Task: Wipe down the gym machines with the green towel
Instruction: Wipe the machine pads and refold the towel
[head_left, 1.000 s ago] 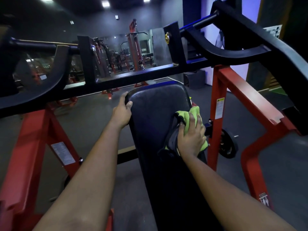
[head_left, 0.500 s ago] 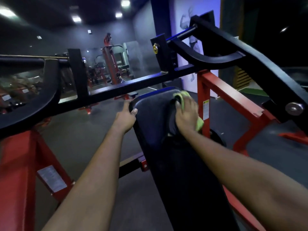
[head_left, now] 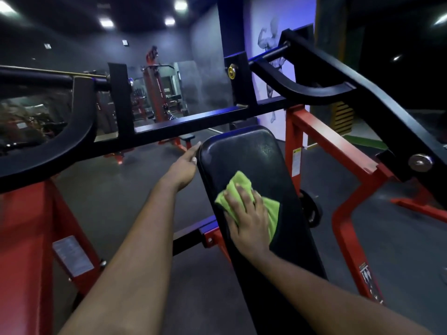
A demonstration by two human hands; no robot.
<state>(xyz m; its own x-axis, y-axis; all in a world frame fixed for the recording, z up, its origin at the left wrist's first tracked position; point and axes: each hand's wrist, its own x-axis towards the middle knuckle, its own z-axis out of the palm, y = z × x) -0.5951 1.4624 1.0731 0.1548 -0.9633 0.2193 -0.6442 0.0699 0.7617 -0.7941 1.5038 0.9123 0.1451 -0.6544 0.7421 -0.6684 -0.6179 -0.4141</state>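
A long black padded bench (head_left: 244,151) slopes away from me in the middle of a red-and-black gym machine. The green towel (head_left: 238,186) lies crumpled on the pad's middle. My right hand (head_left: 249,216) lies flat on the towel with fingers spread, pressing it against the pad. My left hand (head_left: 185,166) rests against the pad's upper left edge, fingers straight along its side. The part of the towel under my palm is hidden.
A black crossbar (head_left: 193,119) and curved black arms (head_left: 314,93) pass above the pad. Red frame legs (head_left: 321,139) stand at right and another red frame leg (head_left: 26,238) at left. A weight plate (head_left: 312,209) sits right of the pad. More machines (head_left: 154,93) stand at the back.
My right hand has slid the towel from the pad's top right corner down to its middle. My left hand shifted from gripping the top edge to lying along the side.
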